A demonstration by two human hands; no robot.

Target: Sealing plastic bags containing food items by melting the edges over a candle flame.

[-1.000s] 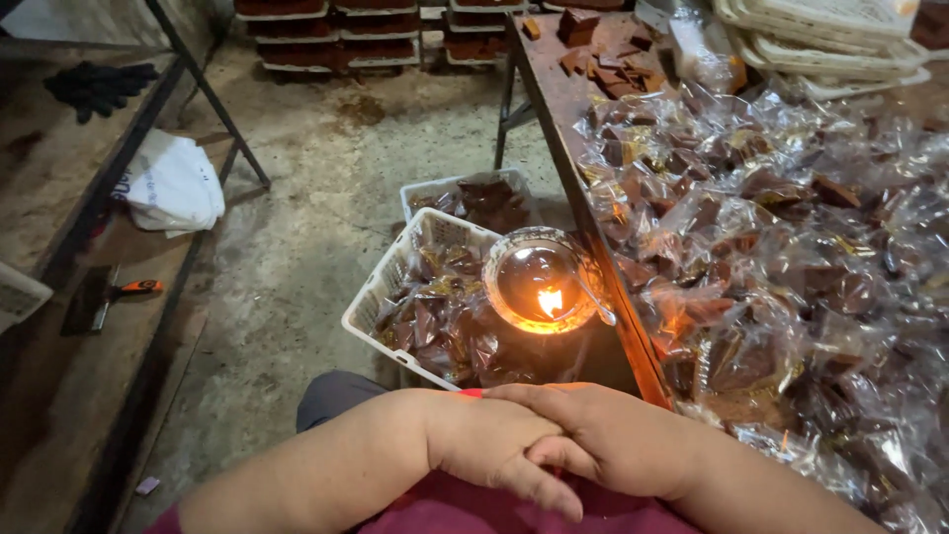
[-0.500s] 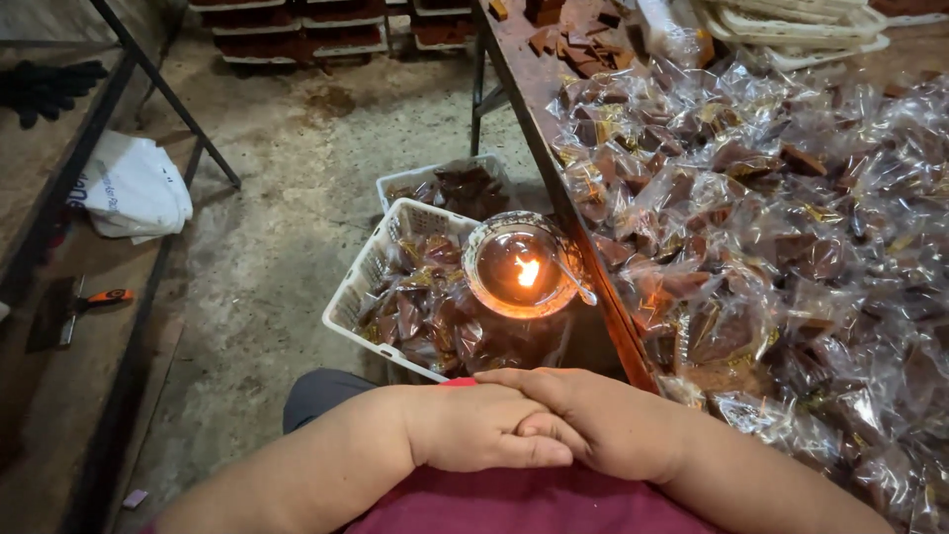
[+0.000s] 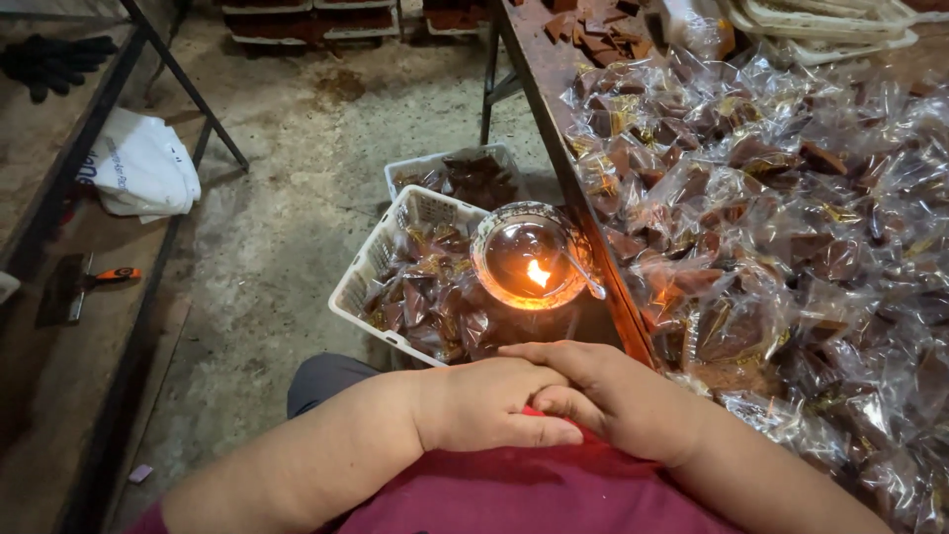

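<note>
My left hand (image 3: 489,403) and my right hand (image 3: 618,396) rest together on my lap over a red garment, the right hand's fingers laid over the left. Neither holds anything. Just beyond them stands a glass bowl (image 3: 529,257) with a small flame burning inside and a thin metal rod leaning on its rim. To the right, a table (image 3: 539,69) carries a heap of clear plastic packets (image 3: 781,208) with brown pieces in them.
A white plastic basket (image 3: 381,267) of filled packets sits on the floor by the bowl, a second basket (image 3: 457,170) behind it. A white bag (image 3: 138,168) lies on the concrete floor. A scraper (image 3: 89,282) lies on the left shelf. White trays (image 3: 820,25) stack at far right.
The view has shifted slightly, so the bowl and baskets sit a little higher and more central. My hands stay folded together on my lap.
</note>
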